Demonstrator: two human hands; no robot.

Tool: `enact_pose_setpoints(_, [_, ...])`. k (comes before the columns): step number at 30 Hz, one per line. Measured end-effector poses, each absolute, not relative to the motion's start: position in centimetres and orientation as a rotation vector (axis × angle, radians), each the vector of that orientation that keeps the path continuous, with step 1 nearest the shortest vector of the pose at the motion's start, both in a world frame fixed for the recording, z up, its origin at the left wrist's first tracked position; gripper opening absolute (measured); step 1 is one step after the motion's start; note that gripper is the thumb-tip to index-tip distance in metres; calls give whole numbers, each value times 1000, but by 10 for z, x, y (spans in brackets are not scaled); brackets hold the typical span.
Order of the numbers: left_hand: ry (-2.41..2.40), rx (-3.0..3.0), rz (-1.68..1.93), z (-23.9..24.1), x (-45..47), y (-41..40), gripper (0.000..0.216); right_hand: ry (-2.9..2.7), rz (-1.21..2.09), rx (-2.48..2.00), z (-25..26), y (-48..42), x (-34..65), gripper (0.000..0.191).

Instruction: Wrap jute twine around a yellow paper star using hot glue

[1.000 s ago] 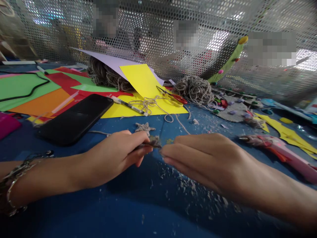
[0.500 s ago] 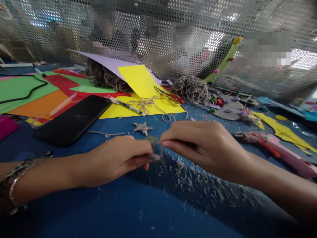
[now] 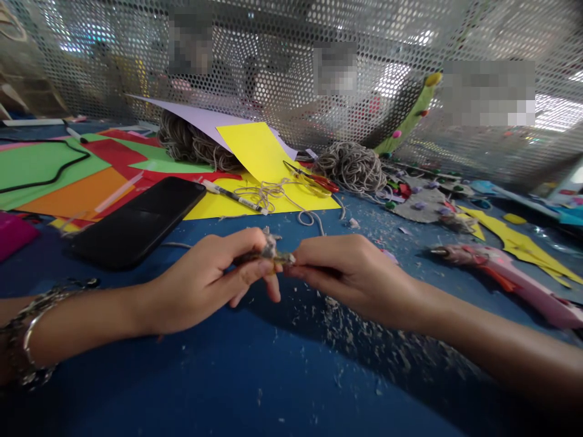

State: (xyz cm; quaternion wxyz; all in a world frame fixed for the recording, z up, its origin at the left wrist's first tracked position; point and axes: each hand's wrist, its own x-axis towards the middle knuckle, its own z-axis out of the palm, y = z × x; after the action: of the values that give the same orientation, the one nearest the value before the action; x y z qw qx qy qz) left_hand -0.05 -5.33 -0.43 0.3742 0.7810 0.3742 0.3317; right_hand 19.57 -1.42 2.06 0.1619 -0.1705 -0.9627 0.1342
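My left hand [image 3: 214, 279] is closed, its thumb and index finger pinching a small yarn-wrapped piece [image 3: 269, 245], grey with a yellowish part. My right hand [image 3: 350, 273] pinches at the right tip of that piece, where a strand of grey yarn [image 3: 292, 259] meets its fingertips. Both hands hover just above the blue table, fingertips almost touching. The fingers hide much of the piece, so its full shape cannot be made out. Grey fuzz scraps [image 3: 353, 328] lie scattered below my right hand.
A black phone [image 3: 141, 221] lies left, beside a marker [image 3: 234, 197]. Behind are coloured paper sheets [image 3: 50, 161], red-handled scissors [image 3: 321, 181] and a yarn ball [image 3: 350, 167]. At right lie a pink glue gun [image 3: 510, 276] and yellow paper scraps [image 3: 514, 240]. A perforated metal screen [image 3: 273, 73] stands behind.
My left hand has tilted and risen slightly with the piece. My right hand has lowered to the piece's tip. The grey yarn star on the table is now mostly or wholly hidden.
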Motion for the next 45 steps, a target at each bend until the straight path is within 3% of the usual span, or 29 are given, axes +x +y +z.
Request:
enact_pose_setpoints(5, [1074, 1916, 859, -2, 2, -53, 18, -2828, 329, -538, 20, -23, 194, 19])
enact_pose_setpoints(13, [1166, 1838, 802, -2, 3, -52, 20, -2893, -154, -473, 20, -35, 193, 23])
enact_pose_setpoints(21, [1247, 1905, 711, 0, 3, -53, 21, -2851, -329, -404, 33, -48, 188, 26])
enact_pose_setpoints(27, [1122, 2119, 612, 1, 3, -54, 26, -2741, -259, -471, 41, -45, 197, 16])
enact_pose_setpoints(32, [972, 2243, 564, -4, 1, -52, 26, -2644, -185, -646, 40, -42, 198, 22])
enact_pose_setpoints(45, [854, 2070, 565, -5, 1, -53, 19, -2592, 68, -751, 31, -18, 196, 19])
